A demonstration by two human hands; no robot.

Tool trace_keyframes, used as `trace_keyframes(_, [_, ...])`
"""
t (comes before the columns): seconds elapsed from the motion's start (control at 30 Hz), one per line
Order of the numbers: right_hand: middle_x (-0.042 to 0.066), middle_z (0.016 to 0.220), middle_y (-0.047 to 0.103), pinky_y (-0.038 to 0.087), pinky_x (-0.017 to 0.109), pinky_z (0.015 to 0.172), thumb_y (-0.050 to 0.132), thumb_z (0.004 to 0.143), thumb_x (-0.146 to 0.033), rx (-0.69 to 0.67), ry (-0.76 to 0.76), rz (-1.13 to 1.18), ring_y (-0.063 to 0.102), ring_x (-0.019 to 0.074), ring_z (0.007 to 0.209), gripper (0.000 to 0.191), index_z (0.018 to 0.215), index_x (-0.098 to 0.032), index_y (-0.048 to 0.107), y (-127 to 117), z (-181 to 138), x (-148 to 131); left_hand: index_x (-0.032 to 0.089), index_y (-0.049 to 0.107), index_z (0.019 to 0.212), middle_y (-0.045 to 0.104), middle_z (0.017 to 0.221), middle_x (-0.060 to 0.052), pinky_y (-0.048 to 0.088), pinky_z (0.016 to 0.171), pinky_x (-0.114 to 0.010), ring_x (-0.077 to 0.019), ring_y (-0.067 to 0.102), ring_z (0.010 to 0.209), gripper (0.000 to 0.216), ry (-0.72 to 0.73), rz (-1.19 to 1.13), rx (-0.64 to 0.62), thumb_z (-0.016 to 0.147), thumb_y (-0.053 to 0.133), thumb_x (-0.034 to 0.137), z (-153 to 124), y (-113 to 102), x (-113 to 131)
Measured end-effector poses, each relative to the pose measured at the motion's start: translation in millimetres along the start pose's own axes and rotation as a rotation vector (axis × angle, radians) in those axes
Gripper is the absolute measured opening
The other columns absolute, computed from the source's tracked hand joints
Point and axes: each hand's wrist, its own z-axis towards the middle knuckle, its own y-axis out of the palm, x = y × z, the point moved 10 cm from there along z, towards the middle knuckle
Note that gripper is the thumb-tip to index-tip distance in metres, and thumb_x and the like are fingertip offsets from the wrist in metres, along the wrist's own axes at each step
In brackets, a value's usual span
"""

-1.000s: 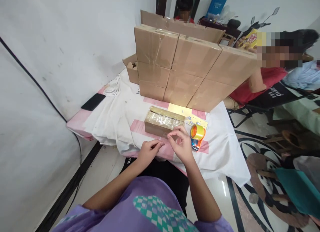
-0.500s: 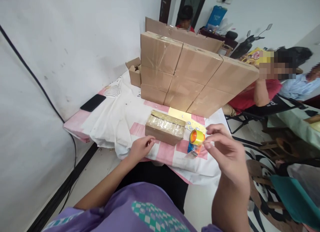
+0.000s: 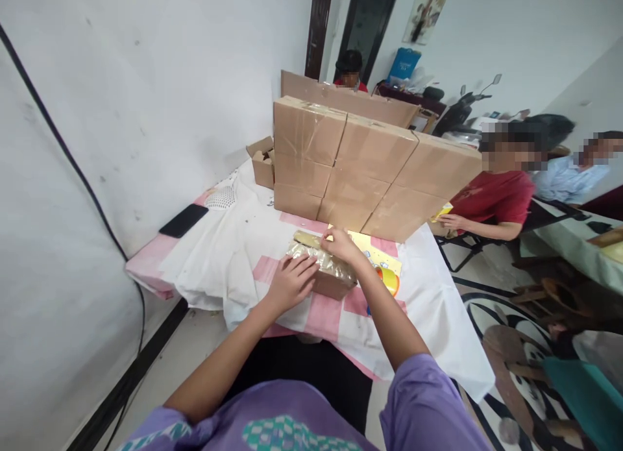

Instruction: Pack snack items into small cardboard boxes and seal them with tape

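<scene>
A small brown cardboard box [image 3: 333, 285] stands on the cloth-covered table before me, its top covered with shiny clear tape. My left hand [image 3: 293, 281] rests on the near left part of its top, fingers spread out flat. Over the back of the top, my right hand [image 3: 341, 244] has its fingers bent together against the taped surface; what lies between the fingertips is hidden. Right of the box a yellow and orange tape roll [image 3: 390, 281] sits on the table, partly behind my right forearm. A patterned yellow sheet [image 3: 372, 248] lies behind the box.
A wall of stacked, taped cartons [image 3: 363, 188] rises at the back of the table. Beside it stands a small opened carton [image 3: 263, 172]. A black phone [image 3: 183, 220] lies at the left. A person in red [image 3: 506, 198] sits at the right.
My right hand has moved left from beside the tape roll onto the box top. My left hand has shifted from the near left corner up onto the top, fingers now spread.
</scene>
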Motion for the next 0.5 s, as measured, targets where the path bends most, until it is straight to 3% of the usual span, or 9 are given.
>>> trace_keyframes(0.07, [0.008, 0.114, 0.058, 0.037, 0.042, 0.100, 0.069, 0.082, -0.030, 0.018, 0.012, -0.020, 0.051, 0.0284, 0.116, 0.012, 0.091, -0.021, 0.071, 3.1, 1.5, 7.8, 0.027, 0.063, 0.134, 0.066, 0.138, -0.008, 0.029, 0.114, -0.046, -0.0246, 0.055, 0.133, 0.040, -0.012, 0.000, -0.033, 0.096, 0.052, 0.022, -4.0, 8.5, -1.1])
trace_keyframes(0.17, [0.013, 0.127, 0.050, 0.035, 0.046, 0.102, 0.080, 0.072, -0.043, 0.093, 0.136, -0.094, 0.046, 0.0332, 0.124, 0.055, 0.118, -0.020, 0.059, -5.5, 2.8, 31.8, 0.026, 0.064, 0.133, 0.067, 0.136, -0.008, 0.028, 0.115, -0.047, -0.0241, 0.056, 0.132, 0.039, -0.046, 0.004, -0.020, 0.097, 0.051, 0.020, -10.4, 9.4, -2.0])
trace_keyframes(0.23, [0.015, 0.131, 0.048, 0.036, 0.047, 0.102, 0.084, 0.065, -0.050, 0.134, 0.240, -0.117, 0.046, 0.0354, 0.126, 0.075, 0.125, -0.019, 0.052, -13.4, 2.2, 52.5, 0.026, 0.063, 0.133, 0.067, 0.136, -0.008, 0.027, 0.115, -0.047, -0.0242, 0.056, 0.132, 0.038, -0.047, 0.005, -0.022, 0.097, 0.050, 0.020, -12.1, 8.8, -0.1])
trace_keyframes(0.3, [0.015, 0.129, 0.053, 0.040, 0.043, 0.097, 0.084, 0.064, -0.053, 0.147, 0.304, -0.018, 0.051, 0.0335, 0.121, 0.074, 0.123, -0.019, 0.053, -16.1, -0.2, 71.9, 0.025, 0.063, 0.132, 0.067, 0.136, -0.007, 0.027, 0.114, -0.047, -0.0245, 0.055, 0.132, 0.037, -0.051, 0.006, -0.030, 0.098, 0.050, 0.020, -11.1, 8.7, 1.4])
trace_keyframes(0.4, [0.010, 0.109, 0.065, 0.046, 0.033, 0.079, 0.080, 0.070, -0.053, 0.107, 0.333, 0.206, 0.064, 0.0241, 0.094, 0.062, 0.115, -0.018, 0.056, -7.5, -6.4, 93.5, 0.024, 0.062, 0.132, 0.068, 0.133, -0.008, 0.028, 0.113, -0.047, -0.0254, 0.056, 0.129, 0.035, -0.069, 0.010, -0.044, 0.098, 0.051, 0.023, -6.2, 10.9, 2.6])
trace_keyframes(0.5, [0.005, 0.093, 0.069, 0.046, 0.028, 0.068, 0.076, 0.074, -0.054, 0.085, 0.336, 0.280, 0.064, 0.0187, 0.076, 0.050, 0.105, -0.018, 0.060, 1.6, -13.5, 104.7, 0.022, 0.060, 0.135, 0.067, 0.131, -0.013, 0.029, 0.110, -0.049, -0.0289, 0.057, 0.125, 0.040, -0.096, 0.054, -0.017, 0.096, 0.056, 0.029, 1.9, 11.1, 3.4])
